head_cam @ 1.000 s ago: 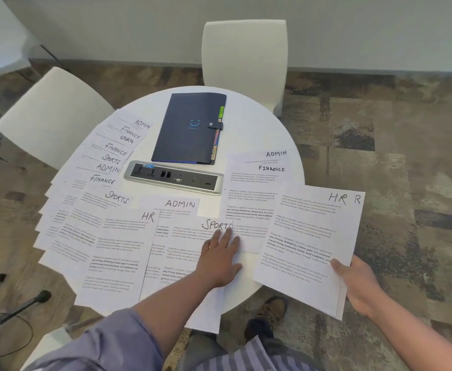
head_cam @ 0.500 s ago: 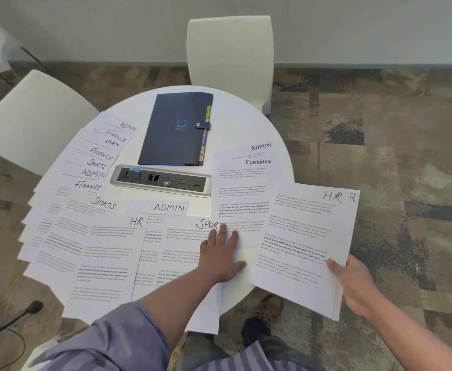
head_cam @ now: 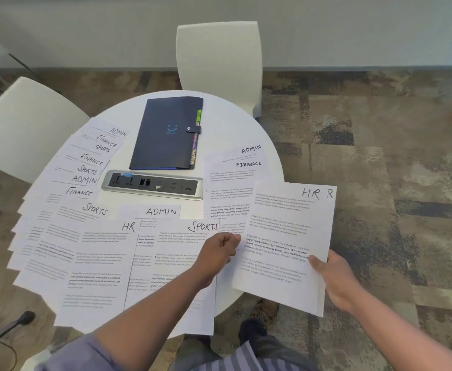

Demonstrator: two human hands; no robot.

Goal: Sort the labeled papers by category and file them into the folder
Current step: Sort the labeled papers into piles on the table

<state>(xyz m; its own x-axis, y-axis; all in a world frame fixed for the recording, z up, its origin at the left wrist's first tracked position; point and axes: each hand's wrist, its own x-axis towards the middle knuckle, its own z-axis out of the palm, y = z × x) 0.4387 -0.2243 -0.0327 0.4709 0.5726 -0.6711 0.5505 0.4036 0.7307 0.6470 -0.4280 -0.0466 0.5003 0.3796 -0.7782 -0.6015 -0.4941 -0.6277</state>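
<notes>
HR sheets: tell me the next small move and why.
Probably move the left hand over to the HR sheet on the table's near left and add it to the HR stack that the right hand holds. Both carry the same label, and the folder is clasped shut.

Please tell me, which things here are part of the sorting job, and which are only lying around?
Part of the job:
labeled papers spread on the table
HR sheets held by the right hand
dark folder
left hand

Only lying around:
power socket panel
white chairs
microphone
</notes>
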